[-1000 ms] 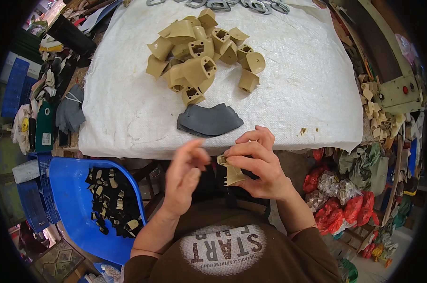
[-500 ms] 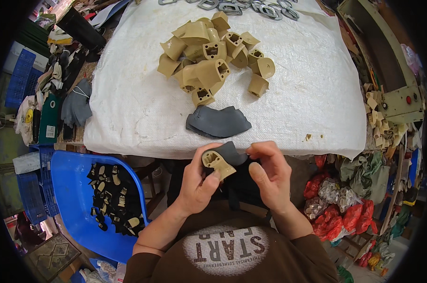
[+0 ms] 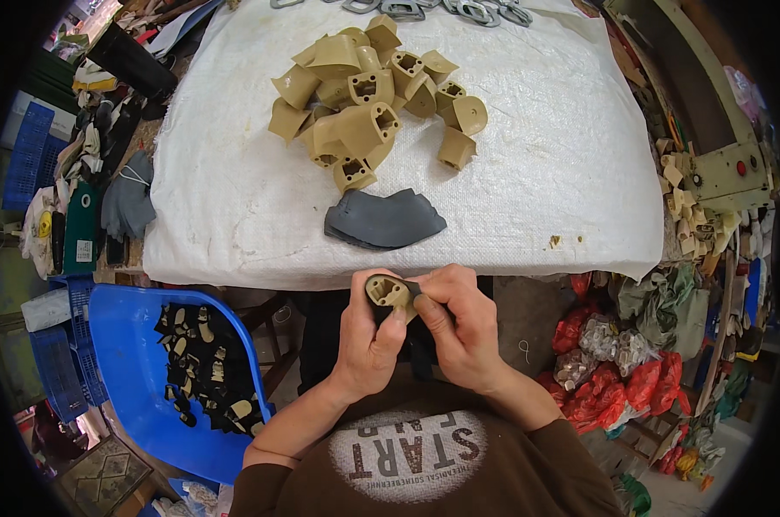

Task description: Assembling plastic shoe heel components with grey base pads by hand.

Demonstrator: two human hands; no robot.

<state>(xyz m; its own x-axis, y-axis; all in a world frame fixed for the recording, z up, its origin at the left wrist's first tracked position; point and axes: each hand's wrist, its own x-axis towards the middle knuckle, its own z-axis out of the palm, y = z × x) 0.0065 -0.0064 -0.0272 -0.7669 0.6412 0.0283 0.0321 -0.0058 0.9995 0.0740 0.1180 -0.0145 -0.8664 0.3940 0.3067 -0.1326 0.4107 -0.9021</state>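
Observation:
A tan shoe heel (image 3: 383,295) with holes in its top sits in my left hand (image 3: 364,346), whose fingers and thumb are closed around it. Dark grey leather (image 3: 416,288) wraps around the heel's side. My right hand (image 3: 464,326) pinches this leather against the heel, its thumb pressing near the heel's edge. Both hands are just in front of the table's near edge. Beyond them, a small stack of curved dark grey leather pieces (image 3: 385,220) lies on the white woven sheet (image 3: 243,215). A pile of bare tan heels (image 3: 364,129) is farther back.
At left is a blue basin (image 3: 118,345) with black-covered heels (image 3: 205,366) inside. Grey metal rings (image 3: 403,10) lie at the table's far edge. Red plastic bags (image 3: 596,401) are at lower right, below a pale green machine (image 3: 734,181).
My right hand has moved left onto the heel and folded the leather's loose end around it. The heel has turned slightly in my left hand. The view has shifted slightly.

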